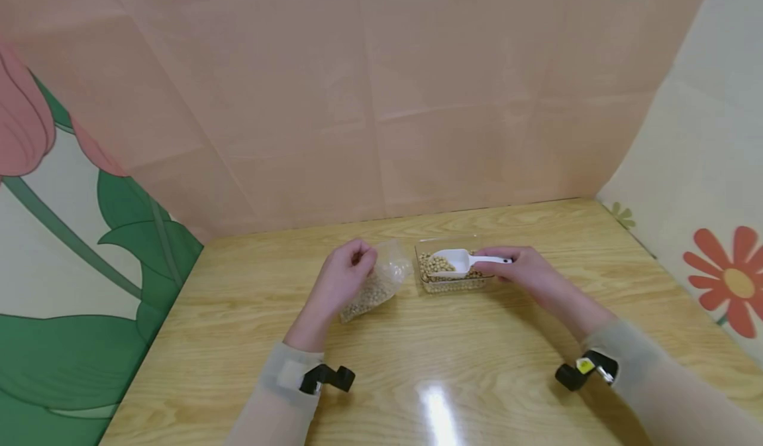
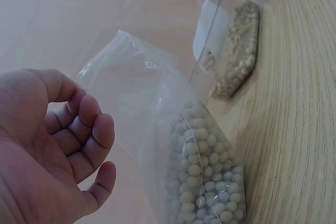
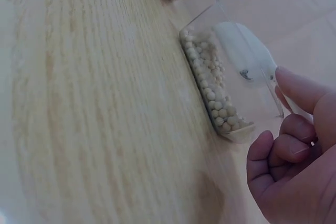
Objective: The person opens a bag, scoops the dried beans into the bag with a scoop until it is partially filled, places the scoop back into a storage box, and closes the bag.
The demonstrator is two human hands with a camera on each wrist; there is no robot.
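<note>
Head view: left grip [image 1: 348, 268] clamped on one bag [image 1: 377, 287], right grip [image 1: 524, 268] on one scoop [image 1: 457, 260], one container [image 1: 441, 243] between.

From where I stand, this is an indoor screened recording station; whether it belongs to a home, lab or office cannot be determined. A wood-grain table [image 1: 381, 360] abuts a creased, plain backdrop [image 1: 369, 101]. A tulip-printed panel [image 1: 77, 267] borders the left, a flower-printed panel [image 1: 703, 167] the right. Black cameras [image 1: 328, 378] are fitted at a person's sleeves [image 1: 673, 380].
</note>
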